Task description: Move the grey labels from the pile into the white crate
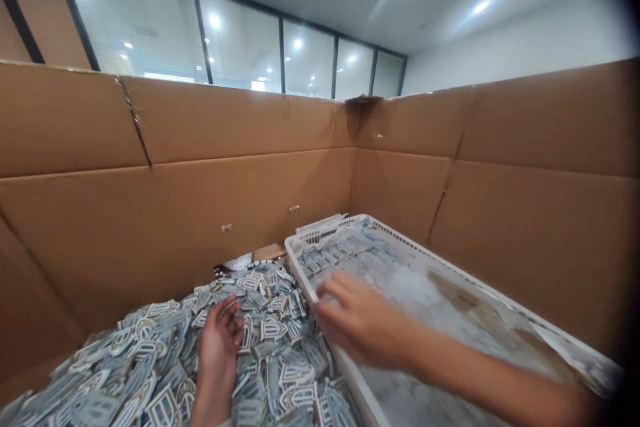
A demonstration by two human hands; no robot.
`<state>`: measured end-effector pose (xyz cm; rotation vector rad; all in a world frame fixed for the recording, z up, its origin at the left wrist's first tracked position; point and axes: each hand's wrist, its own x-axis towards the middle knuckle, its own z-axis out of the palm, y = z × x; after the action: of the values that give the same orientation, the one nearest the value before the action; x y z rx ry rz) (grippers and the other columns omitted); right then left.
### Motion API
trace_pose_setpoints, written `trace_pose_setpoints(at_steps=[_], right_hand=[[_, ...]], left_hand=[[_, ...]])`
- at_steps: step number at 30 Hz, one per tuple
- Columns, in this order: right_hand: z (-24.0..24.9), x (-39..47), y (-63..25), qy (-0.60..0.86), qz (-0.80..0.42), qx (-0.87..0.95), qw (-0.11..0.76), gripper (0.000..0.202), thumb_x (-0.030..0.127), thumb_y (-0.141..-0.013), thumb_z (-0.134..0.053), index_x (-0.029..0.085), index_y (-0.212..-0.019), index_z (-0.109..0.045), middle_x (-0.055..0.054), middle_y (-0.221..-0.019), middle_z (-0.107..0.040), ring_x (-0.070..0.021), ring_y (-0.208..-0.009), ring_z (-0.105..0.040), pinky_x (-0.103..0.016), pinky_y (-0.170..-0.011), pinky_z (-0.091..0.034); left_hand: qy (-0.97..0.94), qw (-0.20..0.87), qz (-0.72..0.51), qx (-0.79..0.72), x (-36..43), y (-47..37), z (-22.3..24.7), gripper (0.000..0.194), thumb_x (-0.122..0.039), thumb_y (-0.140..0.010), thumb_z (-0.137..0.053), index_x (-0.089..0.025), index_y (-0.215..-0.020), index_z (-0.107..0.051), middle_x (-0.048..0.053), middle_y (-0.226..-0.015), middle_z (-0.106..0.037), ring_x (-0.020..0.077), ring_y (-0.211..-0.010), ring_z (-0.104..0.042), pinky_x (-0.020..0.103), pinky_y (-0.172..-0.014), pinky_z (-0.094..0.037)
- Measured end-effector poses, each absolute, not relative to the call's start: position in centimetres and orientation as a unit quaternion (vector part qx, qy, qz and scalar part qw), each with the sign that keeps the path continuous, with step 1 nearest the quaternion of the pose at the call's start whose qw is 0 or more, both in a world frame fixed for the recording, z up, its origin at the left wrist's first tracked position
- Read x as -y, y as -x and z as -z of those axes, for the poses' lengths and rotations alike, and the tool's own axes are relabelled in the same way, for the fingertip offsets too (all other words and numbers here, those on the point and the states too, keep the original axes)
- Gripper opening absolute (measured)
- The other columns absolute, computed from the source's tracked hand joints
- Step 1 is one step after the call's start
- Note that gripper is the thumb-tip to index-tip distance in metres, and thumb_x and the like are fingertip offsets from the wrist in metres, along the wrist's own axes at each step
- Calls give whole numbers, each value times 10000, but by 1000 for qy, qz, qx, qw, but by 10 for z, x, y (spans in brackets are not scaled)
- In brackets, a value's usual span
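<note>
Hands (218, 340) on badges (273, 329), white tray (301, 265)

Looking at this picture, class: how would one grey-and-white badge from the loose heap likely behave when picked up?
A badge is probably light: small, thin and flat. It likely holds its shape, since those in the heap lie at angles without visibly drooping. Neighbours may slide as the left hand digs in, because they overlap loosely.
</note>
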<state>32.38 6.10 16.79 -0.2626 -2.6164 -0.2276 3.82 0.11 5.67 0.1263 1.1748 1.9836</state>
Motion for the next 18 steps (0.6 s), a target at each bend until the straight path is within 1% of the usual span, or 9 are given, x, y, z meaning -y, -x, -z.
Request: trace_pose_setpoints(at_steps=[2, 4, 7, 10, 12, 15, 17, 18], right_hand=[[-158, -23, -336, 52, 78, 973, 213, 40, 194, -971, -601, 185, -950, -633, -80, -965, -637, -211, -857, -514, -346, -724, -424], [-145, -3, -345, 45, 31, 984, 171, 75, 252, -992, -620, 200, -939, -630, -59, -951, -648, -199, -858, -535, -335, -729, -437], [-125, -2, -353, 67, -55, 989, 118, 150, 363, -1012, -647, 216, -990, -664, -34, -964, -690, -188, -887, -590, -321, -768, -461], [-112, -13, -356, 84, -81, 989, 86, 187, 403, -966, -694, 217, -951, -677, -18, -900, -714, -192, -853, -618, -331, -754, -456], [-108, -18, -357, 79, -85, 990, 80, 190, 386, -963, -687, 208, -898, -669, -12, -854, -721, -187, -826, -626, -332, -752, -460], [-105, -20, -358, 82, -104, 988, 81, 205, 341, -988, -632, 203, -840, -660, -14, -810, -717, -178, -791, -637, -330, -747, -489], [-102, -22, -356, 99, -122, 983, 99, 205, 332, -990, -607, 220, -833, -676, -20, -831, -726, -186, -795, -657, -340, -735, -523], [-100, -24, -354, 119, -131, 976, 127, 210, 356, -985, -605, 243, -830, -693, -19, -831, -728, -198, -798, -668, -354, -718, -542]], left_hand=[[-65, 398, -785, -470, 0, -45, -66, 405, -449, -668, -784, -209, -987, -715, -22, -813, -697, 103, -571, -543, 235, -551, -400], [-90, 388, -784, -476, 3, -54, -76, 433, -477, -654, -802, -209, -985, -722, -20, -830, -704, 97, -574, -544, 223, -524, -379], [-150, 366, -778, -489, 8, -71, -93, 485, -527, -647, -836, -208, -997, -732, -10, -871, -710, 99, -595, -550, 214, -487, -354], [-223, 349, -759, -502, 15, -89, -112, 532, -609, -702, -831, -204, -1033, -736, 12, -896, -705, 116, -617, -562, 215, -451, -341], [-272, 341, -742, -509, 23, -103, -128, 542, -639, -755, -808, -198, -1064, -740, 37, -921, -709, 133, -641, -576, 218, -439, -343], [-336, 335, -725, -500, 41, -128, -151, 554, -634, -812, -795, -173, -1117, -757, 91, -953, -718, 169, -667, -588, 252, -443, -364], [-339, 360, -721, -486, 53, -144, -157, 553, -600, -833, -809, -153, -1155, -761, 132, -969, -719, 208, -690, -602, 296, -466, -392], [-301, 382, -725, -488, 57, -150, -155, 521, -545, -841, -828, -156, -1180, -755, 145, -995, -718, 225, -716, -611, 325, -508, -435]])
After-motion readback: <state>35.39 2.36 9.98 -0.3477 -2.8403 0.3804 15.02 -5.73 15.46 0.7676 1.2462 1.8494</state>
